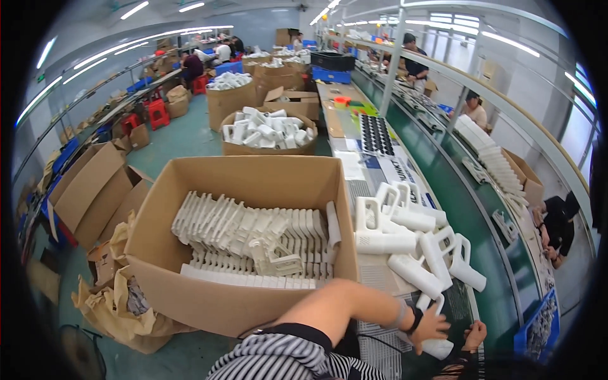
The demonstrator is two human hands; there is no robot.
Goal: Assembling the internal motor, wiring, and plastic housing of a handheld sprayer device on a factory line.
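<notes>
My left arm, with a dark band at the wrist, reaches right across the front of the cardboard box. At the lower right, my left hand (430, 327) has its fingers spread over a white plastic handled housing (438, 349), partly covering it; whether it touches is unclear. Just right of it, my right hand (474, 335) is closed with curled fingers, and what they hold, if anything, is hidden. Beyond both hands lies a pile of white plastic housings with loop handles (434, 258) on the bench. The large open cardboard box (231, 310) holds rows of white plastic half-shells (247, 225).
A green conveyor (465, 221) runs along the right under a metal frame. A blue bin (537, 332) of small parts stands at lower right. A black tray (376, 134) lies farther up the bench. Crumpled brown paper (133, 316) sits left of the box. Several people work beyond.
</notes>
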